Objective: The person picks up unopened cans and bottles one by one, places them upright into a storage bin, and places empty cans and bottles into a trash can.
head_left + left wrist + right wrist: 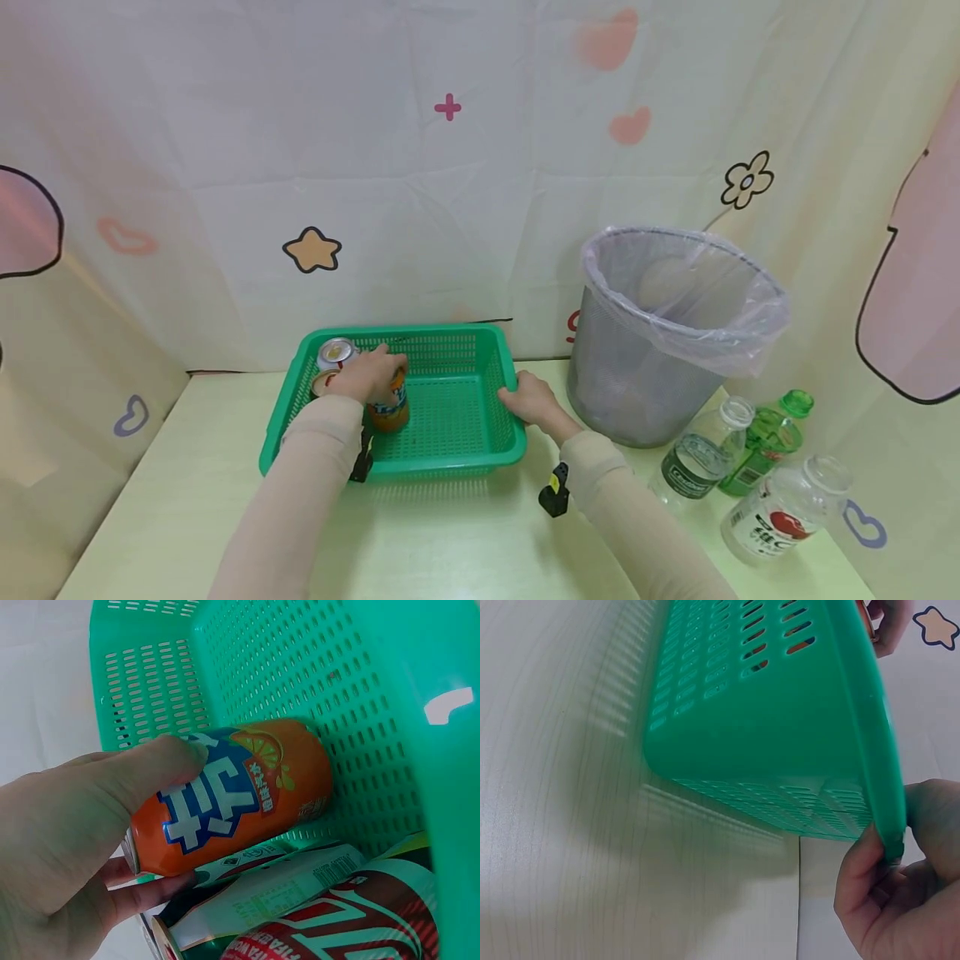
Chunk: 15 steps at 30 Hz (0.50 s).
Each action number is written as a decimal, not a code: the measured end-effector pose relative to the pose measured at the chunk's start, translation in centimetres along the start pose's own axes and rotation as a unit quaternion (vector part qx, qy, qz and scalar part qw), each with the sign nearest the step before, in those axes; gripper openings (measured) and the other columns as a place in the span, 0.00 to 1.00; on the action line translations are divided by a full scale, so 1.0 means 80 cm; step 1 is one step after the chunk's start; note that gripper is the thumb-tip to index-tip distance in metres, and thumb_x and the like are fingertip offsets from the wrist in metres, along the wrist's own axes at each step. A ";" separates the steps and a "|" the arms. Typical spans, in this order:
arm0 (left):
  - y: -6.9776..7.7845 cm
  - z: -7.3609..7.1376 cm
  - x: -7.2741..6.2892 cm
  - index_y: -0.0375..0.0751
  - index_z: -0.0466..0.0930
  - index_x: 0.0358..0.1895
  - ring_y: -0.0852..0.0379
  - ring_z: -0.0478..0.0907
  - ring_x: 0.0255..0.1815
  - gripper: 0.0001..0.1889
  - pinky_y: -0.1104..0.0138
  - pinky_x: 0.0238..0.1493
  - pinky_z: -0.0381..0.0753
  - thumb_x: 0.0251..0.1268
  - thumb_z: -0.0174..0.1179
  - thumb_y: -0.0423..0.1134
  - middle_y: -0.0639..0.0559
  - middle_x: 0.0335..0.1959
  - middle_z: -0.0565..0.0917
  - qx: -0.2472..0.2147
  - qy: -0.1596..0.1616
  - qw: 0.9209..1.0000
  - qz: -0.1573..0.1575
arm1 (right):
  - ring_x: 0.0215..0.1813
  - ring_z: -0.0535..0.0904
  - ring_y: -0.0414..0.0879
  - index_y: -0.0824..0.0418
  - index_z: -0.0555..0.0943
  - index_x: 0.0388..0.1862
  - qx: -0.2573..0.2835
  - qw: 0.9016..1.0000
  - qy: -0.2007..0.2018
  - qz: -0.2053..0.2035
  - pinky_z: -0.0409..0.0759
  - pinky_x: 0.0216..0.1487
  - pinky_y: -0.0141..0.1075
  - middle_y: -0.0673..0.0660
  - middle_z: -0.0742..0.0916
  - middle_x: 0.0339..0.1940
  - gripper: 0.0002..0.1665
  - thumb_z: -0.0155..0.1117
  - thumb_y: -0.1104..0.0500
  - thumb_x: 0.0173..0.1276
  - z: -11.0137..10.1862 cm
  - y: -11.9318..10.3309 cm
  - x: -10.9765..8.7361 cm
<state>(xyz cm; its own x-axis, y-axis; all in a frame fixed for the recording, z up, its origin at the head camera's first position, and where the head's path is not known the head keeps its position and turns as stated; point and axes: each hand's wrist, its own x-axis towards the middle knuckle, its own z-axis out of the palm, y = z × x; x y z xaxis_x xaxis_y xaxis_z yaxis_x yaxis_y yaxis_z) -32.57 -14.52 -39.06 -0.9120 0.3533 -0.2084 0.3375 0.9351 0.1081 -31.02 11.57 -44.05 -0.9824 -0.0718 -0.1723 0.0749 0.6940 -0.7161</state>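
An orange can (247, 791) is being held inside a green basket (450, 463).
The can is being gripped by the left hand (369, 377) beside other cans (337, 922); the basket's rim (885, 742) is being pinched by the right hand (532, 398).

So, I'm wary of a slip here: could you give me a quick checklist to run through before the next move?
1. Left hand holding the orange can: ok, thumb and fingers grip it near one end.
2. Right hand holding the green basket: ok, it pinches the rim on the right.
3. Orange can resting on the basket floor: cannot tell, contact is unclear.
4. Bare space in the basket: ok, to the right of the cans.
5. Bin lined: ok, a plastic bag folds over its rim.
6. Bottles apart from the basket: ok, they stand near the bin.
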 end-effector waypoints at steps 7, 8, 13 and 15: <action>0.000 0.002 0.009 0.46 0.72 0.57 0.38 0.71 0.49 0.25 0.50 0.44 0.76 0.53 0.66 0.39 0.38 0.51 0.69 0.018 0.015 1.000 -0.011 | 0.30 0.80 0.47 0.70 0.70 0.53 -0.003 1.000 0.001 0.000 0.83 0.28 0.41 0.63 0.81 0.39 0.22 0.52 0.55 0.67 -0.001 0.000 0.001; 0.000 0.002 0.010 0.46 0.72 0.57 0.39 0.70 0.49 0.26 0.50 0.44 0.76 0.53 0.66 0.40 0.38 0.51 0.70 0.024 0.017 0.999 -0.013 | 0.30 0.80 0.47 0.70 0.70 0.53 -0.004 1.000 0.001 0.000 0.83 0.28 0.41 0.63 0.81 0.39 0.22 0.52 0.55 0.67 -0.001 0.000 0.000; -0.002 0.001 0.020 0.46 0.72 0.58 0.38 0.68 0.53 0.29 0.48 0.46 0.76 0.50 0.69 0.43 0.37 0.52 0.71 0.058 0.025 0.998 -0.017 | 0.29 0.79 0.47 0.69 0.70 0.52 -0.008 1.000 0.003 -0.003 0.82 0.28 0.40 0.63 0.81 0.37 0.22 0.52 0.55 0.67 -0.001 -0.001 -0.001; -0.003 0.001 0.025 0.46 0.71 0.59 0.38 0.67 0.55 0.30 0.48 0.47 0.76 0.49 0.69 0.43 0.37 0.54 0.70 0.064 0.022 0.998 -0.018 | 0.29 0.79 0.46 0.69 0.70 0.52 -0.008 1.000 0.002 -0.003 0.83 0.28 0.41 0.62 0.81 0.37 0.21 0.51 0.55 0.67 -0.001 -0.001 -0.001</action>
<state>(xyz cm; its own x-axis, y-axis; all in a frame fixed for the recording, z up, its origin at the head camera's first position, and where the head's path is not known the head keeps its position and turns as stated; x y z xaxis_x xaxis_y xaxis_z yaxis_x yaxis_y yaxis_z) -34.43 -14.06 -39.54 -0.9327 0.3199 -0.1665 0.3282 0.9443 -0.0243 -30.96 11.63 -43.93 -0.9836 -0.0723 -0.1651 0.0668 0.7044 -0.7067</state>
